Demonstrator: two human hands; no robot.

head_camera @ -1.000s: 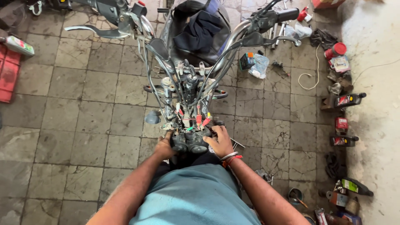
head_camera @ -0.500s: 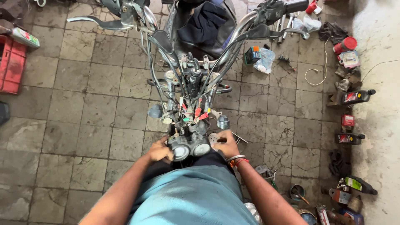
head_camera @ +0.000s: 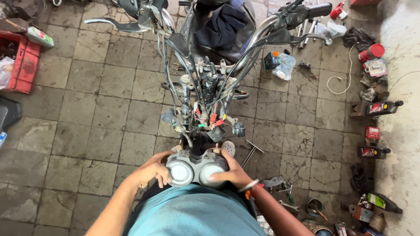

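A grey twin-dial instrument cluster [head_camera: 196, 169] sits between both of my hands, just in front of my chest. My left hand [head_camera: 151, 171] grips its left side and my right hand [head_camera: 231, 171] wraps its right dial. Ahead of it stands a stripped motorcycle front [head_camera: 205, 94] with bare forks, loose coloured wires [head_camera: 209, 119] and chrome handlebars [head_camera: 267, 26]. A dark cloth [head_camera: 223, 24] lies on the seat behind.
A red crate [head_camera: 22, 65] and an oil bottle [head_camera: 40, 36] stand at the left. Oil bottles [head_camera: 381, 108], cans and rags line the right wall. Hand tools [head_camera: 251, 150] and a small tin [head_camera: 315, 206] lie on the tiled floor at my right.
Both hands have drawn the instrument cluster back from the wiring toward my body. The view has tilted down and closer.
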